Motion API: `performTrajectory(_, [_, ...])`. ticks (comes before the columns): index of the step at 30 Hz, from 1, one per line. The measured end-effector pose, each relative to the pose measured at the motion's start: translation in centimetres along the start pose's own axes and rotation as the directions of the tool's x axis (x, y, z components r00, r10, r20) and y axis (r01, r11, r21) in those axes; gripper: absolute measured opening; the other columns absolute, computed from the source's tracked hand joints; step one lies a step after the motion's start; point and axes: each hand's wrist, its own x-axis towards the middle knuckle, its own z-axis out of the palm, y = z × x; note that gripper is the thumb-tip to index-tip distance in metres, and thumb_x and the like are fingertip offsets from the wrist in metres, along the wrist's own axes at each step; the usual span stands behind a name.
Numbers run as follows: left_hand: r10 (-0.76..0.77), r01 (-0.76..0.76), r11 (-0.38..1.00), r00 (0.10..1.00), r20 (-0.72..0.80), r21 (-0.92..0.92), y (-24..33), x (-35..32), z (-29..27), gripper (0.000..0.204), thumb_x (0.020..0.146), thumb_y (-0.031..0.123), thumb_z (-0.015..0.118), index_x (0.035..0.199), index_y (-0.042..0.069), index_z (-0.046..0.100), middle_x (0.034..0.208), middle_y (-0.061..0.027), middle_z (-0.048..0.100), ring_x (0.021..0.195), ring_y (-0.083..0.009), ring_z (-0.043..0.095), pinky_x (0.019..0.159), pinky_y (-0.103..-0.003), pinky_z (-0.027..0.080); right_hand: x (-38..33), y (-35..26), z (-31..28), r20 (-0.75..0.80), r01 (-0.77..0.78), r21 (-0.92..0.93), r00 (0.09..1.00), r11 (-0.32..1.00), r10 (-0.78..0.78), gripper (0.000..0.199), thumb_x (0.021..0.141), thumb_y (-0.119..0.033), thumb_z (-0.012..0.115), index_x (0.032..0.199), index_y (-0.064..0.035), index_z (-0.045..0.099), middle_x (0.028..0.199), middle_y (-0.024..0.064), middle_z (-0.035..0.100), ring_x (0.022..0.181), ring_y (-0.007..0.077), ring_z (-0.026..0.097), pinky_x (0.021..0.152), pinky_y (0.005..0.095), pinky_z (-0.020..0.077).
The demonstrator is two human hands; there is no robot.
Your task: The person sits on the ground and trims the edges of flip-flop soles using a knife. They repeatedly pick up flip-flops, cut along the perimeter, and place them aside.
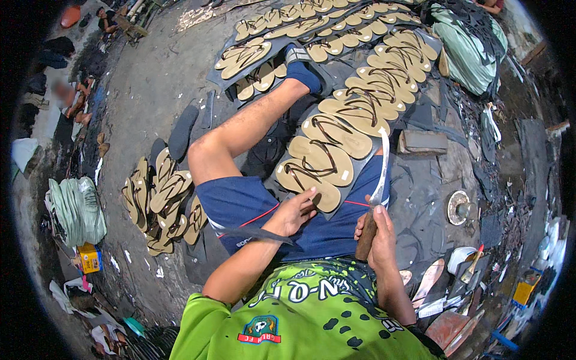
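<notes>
Nearest to the camera, the person wears a bright green shirt with dark spots and dark blue shorts with a thin red line, and sits on the ground. The right hand is closed firmly around the brown wooden handle of a long knife with a thin curved pale blade; the blade goes up from the fist and lies along the right edge of the nearest sandals. The left hand is half open, with the fingers stretched forward, and the fingertips press on the nearest tan foam sandal sole with dark brown straps, which lies over the person's thigh. This sole is the first of a long overlapping row of tan sandals that rests on dark sheet material and runs up and to the right, away from the person. The bare left leg is bent, and its foot in a blue sock touches the sheets farther away. On the left, on the grey concrete floor, a loose pile of finished tan sandals lies near the knee, and a bundle of pale green sheets lies beyond it. To the right, a small round metal dish stands among dark scraps. Far at the top, more rows of tan sandals are spread, with a pale green sack beside them.
</notes>
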Motion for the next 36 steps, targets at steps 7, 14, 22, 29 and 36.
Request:
performTrajectory(7, [0.192,-0.156,0.973,0.957,0.219,-0.17,3.2,-3.6,7.0,0.031,0.089,0.033,0.064,0.113,0.013,0.061,0.111,-0.0008,0.063,0.103,-0.0149,0.056,0.093,-0.033,0.04,-1.2,-1.6,0.9,0.104,0.075,-0.085,0.992,0.994,-0.066,0.052,0.097,-0.039,0.044,0.132,-0.0001,0.046,0.072,0.0054,0.053,0.06,0.0124,0.052,0.055,0.0255,0.0447])
performTrajectory(14, [0.513,-0.505,0.857,0.82,0.254,-0.1,3.9,-9.1,8.6,0.037,0.089,0.017,0.061,0.123,0.004,0.055,0.117,-0.0058,0.061,0.106,-0.018,0.058,0.093,-0.034,0.045,2.4,-11.6,6.4,0.534,0.749,-0.662,0.502,0.033,-0.68,0.046,0.086,-0.025,0.066,0.125,-0.0042,0.053,0.09,0.0182,0.059,0.075,0.0327,0.062,0.068,0.0394,0.0515])
performTrajectory(22, [0.506,-0.506,0.862,0.856,0.107,-0.026,1.5,-19.6,5.2,0.047,0.085,0.01,0.061,0.129,-0.003,0.048,0.121,-0.0129,0.06,0.111,-0.0217,0.059,0.098,-0.037,0.046,6.1,-11.9,13.2,0.688,0.64,-0.725,0.689,-0.255,-0.228,0.042,0.081,-0.024,0.066,0.116,-0.0064,0.053,0.1,0.0202,0.059,0.088,0.0388,0.061,0.074,0.0473,0.0502])
performTrajectory(29, [0.417,-0.369,0.874,0.903,0.1,-0.316,2.1,-17.3,2.0,0.044,0.091,0.019,0.06,0.13,0.002,0.05,0.122,-0.0087,0.06,0.111,-0.0208,0.058,0.097,-0.037,0.046,0.0,-9.8,12.3,0.678,0.806,-0.569,0.573,0.166,-0.46,0.038,0.091,-0.017,0.055,0.125,-0.0002,0.052,0.094,0.0209,0.062,0.074,0.0341,0.063,0.063,0.0417,0.0518])
performTrajectory(36, [0.478,-0.454,0.868,0.874,0.087,-0.202,1.4,-18.3,2.5,0.043,0.089,0.019,0.062,0.126,0.0,0.052,0.118,-0.0099,0.062,0.107,-0.0205,0.061,0.096,-0.036,0.047,-8.1,-3.0,3.1,0.52,0.576,-0.679,0.815,0.455,-0.256,0.031,0.094,-0.006,0.046,0.121,0.004,0.056,0.069,0.0121,0.061,0.055,0.0232,0.061,0.057,0.0345,0.0517])
